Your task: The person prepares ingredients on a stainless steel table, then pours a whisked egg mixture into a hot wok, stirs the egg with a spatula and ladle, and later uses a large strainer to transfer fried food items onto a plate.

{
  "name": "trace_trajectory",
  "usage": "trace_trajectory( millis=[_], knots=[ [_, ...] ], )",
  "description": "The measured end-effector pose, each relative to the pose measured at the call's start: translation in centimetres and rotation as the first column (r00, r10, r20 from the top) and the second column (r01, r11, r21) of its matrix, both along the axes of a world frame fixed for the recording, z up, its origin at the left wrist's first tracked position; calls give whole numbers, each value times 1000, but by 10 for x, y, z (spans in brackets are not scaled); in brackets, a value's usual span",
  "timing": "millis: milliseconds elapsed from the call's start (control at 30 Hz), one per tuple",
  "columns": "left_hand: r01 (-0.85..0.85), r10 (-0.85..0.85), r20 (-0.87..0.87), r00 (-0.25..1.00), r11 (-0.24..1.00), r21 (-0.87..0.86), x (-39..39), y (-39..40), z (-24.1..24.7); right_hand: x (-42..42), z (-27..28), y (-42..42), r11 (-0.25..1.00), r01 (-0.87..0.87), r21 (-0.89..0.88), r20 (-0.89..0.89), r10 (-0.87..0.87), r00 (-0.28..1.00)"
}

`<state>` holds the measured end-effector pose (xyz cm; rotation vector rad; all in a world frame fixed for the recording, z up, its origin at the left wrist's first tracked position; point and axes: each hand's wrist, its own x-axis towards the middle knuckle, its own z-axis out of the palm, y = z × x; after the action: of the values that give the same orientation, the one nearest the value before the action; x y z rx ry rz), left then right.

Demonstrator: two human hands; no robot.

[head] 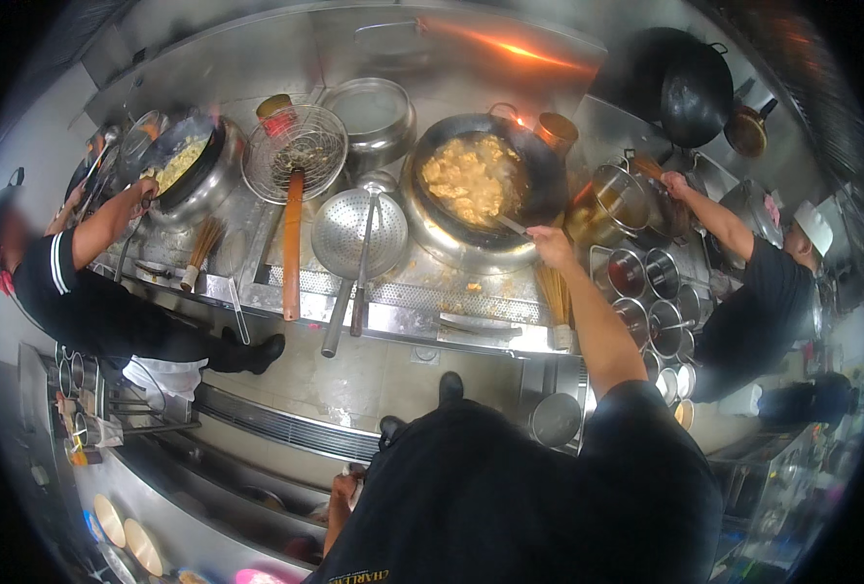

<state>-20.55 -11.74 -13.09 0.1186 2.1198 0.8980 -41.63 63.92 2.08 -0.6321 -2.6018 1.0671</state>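
My right hand grips the metal handle of a cooking utensil. Its far end is hidden in the food. Pale brown pieces in steaming sauce fill the middle of a large black wok, which sits on a round steel burner ring. Down by my side, my left hand is closed around what looks like a white cloth, partly hidden by my body. Left of the wok, a perforated strainer lies with a ladle across it.
A wire skimmer rests over a pot beside a lidded steel pot. One co-worker handles a wok at left; another reaches in at right. Bamboo brushes and steel canisters stand near my right arm.
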Motion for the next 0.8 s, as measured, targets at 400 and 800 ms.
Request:
trace_trajectory(
  millis=[400,800],
  knots=[
    [-310,291,221,931,949,56,10,-8,-21,85,47,-70,977,198,76,-141,-186,972],
    [-397,454,393,800,891,-221,-16,23,19,5,110,-90,832,182,524,136,-293,946]
  ],
)
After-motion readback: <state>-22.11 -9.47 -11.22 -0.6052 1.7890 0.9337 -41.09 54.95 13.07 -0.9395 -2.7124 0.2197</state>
